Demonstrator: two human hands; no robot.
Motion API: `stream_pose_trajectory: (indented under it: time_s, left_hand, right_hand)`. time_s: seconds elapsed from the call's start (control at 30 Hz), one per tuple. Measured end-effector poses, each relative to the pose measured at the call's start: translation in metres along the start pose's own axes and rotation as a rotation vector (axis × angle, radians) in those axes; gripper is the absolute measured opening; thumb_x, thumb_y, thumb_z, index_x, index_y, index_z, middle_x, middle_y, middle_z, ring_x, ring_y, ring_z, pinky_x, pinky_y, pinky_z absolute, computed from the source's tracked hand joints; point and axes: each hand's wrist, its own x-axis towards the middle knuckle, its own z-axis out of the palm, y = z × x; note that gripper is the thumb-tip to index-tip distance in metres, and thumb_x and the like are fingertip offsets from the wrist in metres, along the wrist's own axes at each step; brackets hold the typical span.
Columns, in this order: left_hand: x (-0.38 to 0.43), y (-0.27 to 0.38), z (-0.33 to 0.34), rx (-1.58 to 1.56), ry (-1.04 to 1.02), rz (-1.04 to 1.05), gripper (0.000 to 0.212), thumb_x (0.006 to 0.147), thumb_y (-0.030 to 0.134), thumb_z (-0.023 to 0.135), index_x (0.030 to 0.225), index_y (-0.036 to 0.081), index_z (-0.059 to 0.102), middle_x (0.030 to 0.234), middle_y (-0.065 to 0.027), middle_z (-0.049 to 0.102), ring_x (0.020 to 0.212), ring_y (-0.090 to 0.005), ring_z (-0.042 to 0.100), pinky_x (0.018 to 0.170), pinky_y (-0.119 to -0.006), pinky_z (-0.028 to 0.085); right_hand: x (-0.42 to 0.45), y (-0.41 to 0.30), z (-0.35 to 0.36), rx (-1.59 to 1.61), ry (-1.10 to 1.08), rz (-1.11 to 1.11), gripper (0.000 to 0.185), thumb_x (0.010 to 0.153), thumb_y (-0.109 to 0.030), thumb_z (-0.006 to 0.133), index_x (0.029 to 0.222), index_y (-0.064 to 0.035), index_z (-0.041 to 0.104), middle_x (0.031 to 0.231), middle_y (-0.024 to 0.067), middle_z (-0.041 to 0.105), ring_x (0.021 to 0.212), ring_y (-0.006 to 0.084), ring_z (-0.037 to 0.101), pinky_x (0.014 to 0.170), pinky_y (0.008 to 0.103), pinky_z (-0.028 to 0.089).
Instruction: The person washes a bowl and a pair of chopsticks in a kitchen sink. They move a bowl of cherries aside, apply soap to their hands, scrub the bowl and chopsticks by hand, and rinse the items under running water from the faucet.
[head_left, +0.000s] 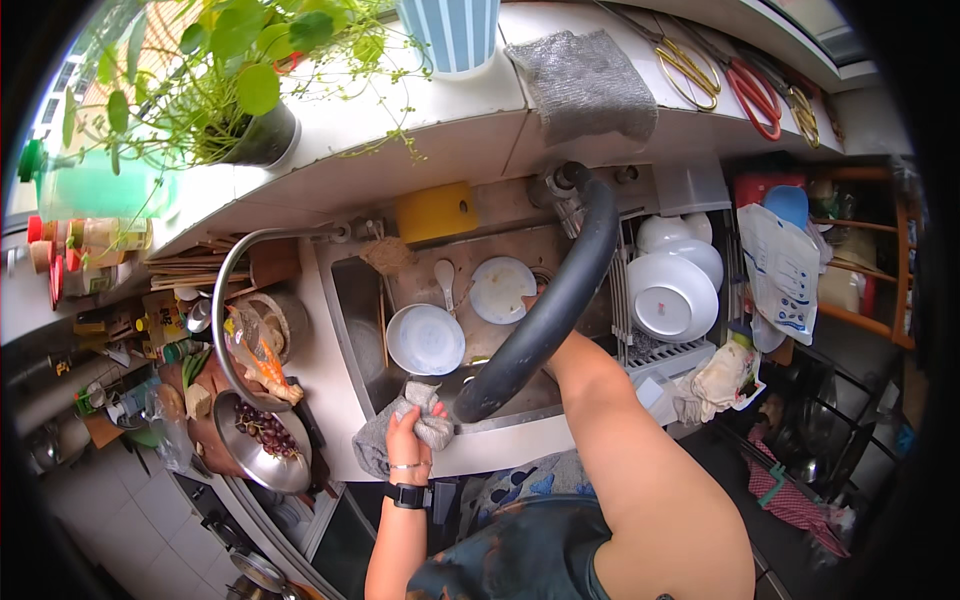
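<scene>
A crumpled grey cloth (375, 444) is bunched in my left hand (409, 441) at the front rim of the steel sink (540, 420). Deep in the sink, my right hand (530, 301) has a finger or thumb at the right rim of a small white plate (501, 289), which bears food bits. The thick black faucet spout (555, 315) hides most of that hand. Left of the plate, a pale bowl (426, 339) stands with a white spoon (445, 279) behind it. Chopsticks (383, 322) lie along the bowl's left side.
A rack at right holds white bowls (671, 296). A thin curved metal tap (225, 300) arches over the left counter, near grapes (266, 431) in a metal bowl (292, 472). Behind the sink are a yellow board (436, 212), a potted plant (259, 139) and scissors (754, 97).
</scene>
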Motion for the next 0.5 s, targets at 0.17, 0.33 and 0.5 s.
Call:
stream_pose_trajectory:
  time_s: [0.17,0.33,0.5]
  left_hand:
    - [0.005,-0.012,0.002,0.102,0.116,-0.053,0.023,0.084,0.003,0.05,0.106,0.0,0.048,0.101,-0.0129,0.058,0.088,-0.025,0.06,0.081,-0.036,0.049]
    - [0.01,-0.024,-0.002,0.164,0.071,-0.028,0.022,0.084,0.003,0.051,0.105,0.001,0.049,0.098,-0.0093,0.06,0.087,-0.0208,0.06,0.077,-0.031,0.049]
    - [0.011,-0.025,-0.002,0.18,0.051,-0.039,0.032,0.082,0.003,0.05,0.113,-0.004,0.047,0.101,-0.019,0.056,0.084,-0.0335,0.061,0.075,-0.046,0.051]
  right_hand:
    - [0.002,-0.013,-0.006,-0.003,-0.177,0.038,0.044,0.066,-0.029,0.075,0.097,-0.0011,0.063,0.101,0.0196,0.062,0.099,0.0319,0.059,0.085,0.0372,0.046]
    - [0.008,-0.015,0.011,-0.054,-0.173,0.046,0.043,0.065,-0.029,0.075,0.095,-0.0004,0.064,0.099,0.02,0.062,0.098,0.0318,0.059,0.086,0.0368,0.046]
    - [0.025,-0.008,0.035,0.433,-0.194,0.103,0.047,0.066,-0.028,0.076,0.101,0.0013,0.062,0.103,0.0211,0.061,0.096,0.0324,0.06,0.085,0.0375,0.047]
